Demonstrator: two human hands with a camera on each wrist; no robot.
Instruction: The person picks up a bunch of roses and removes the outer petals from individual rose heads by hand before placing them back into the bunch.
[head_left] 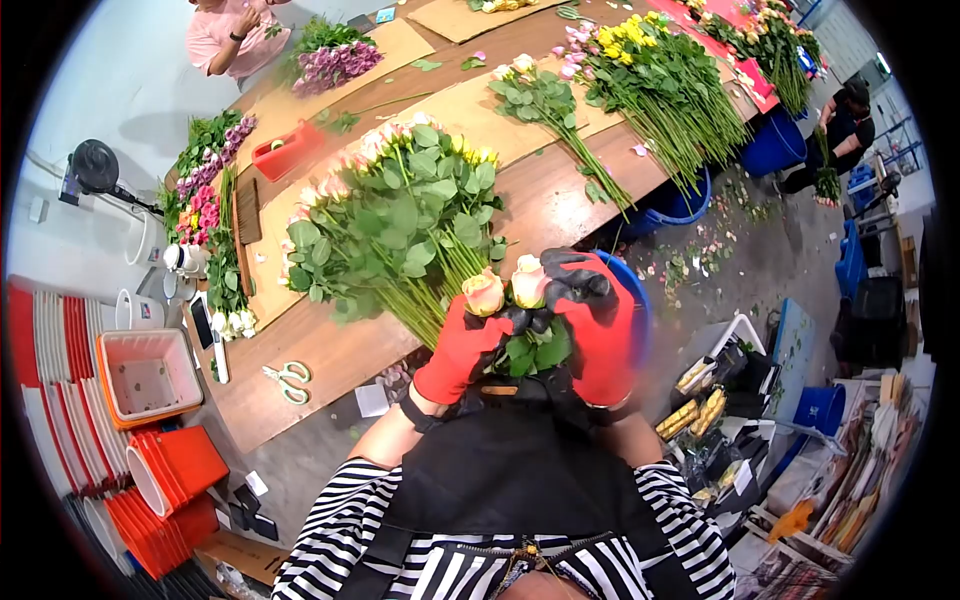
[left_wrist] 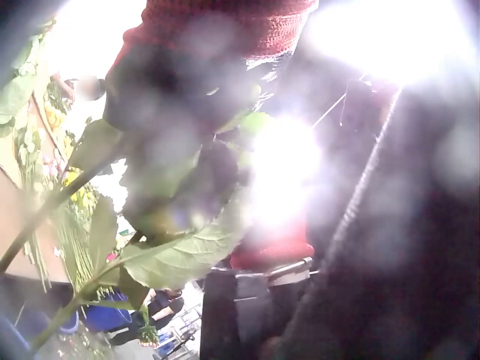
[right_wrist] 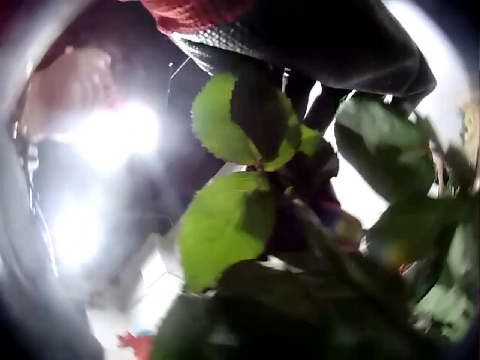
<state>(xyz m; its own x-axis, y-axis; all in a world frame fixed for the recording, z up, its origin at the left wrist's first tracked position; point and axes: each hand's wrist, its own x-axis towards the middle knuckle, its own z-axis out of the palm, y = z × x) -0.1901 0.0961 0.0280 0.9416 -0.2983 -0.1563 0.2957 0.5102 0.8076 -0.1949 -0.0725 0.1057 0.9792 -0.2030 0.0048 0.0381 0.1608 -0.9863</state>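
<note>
Two peach roses, one rose (head_left: pixel 484 292) on the left and another rose (head_left: pixel 529 282) on the right, stand side by side close to my apron. My left hand (head_left: pixel 455 355), in a red glove with black fingers, grips them below the blooms. My right hand (head_left: pixel 605 325), gloved alike, has its black fingers bent right at the right bloom; I cannot tell whether they pinch it. Green leaves (head_left: pixel 535 350) hang between the hands. In the right wrist view, leaves (right_wrist: pixel 225 225) lie below the black glove (right_wrist: pixel 322 45). Glare blurs the glove (left_wrist: pixel 180 90) in the left wrist view.
A large rose bunch (head_left: pixel 400 200) lies on the wooden table (head_left: pixel 290 350), with green-handled scissors (head_left: pixel 288 382) near its edge. More bunches (head_left: pixel 660 90) lie farther back. A blue bucket (head_left: pixel 630 300) stands beside my right hand. Orange bins (head_left: pixel 175 470) are at left; two other people are farther off.
</note>
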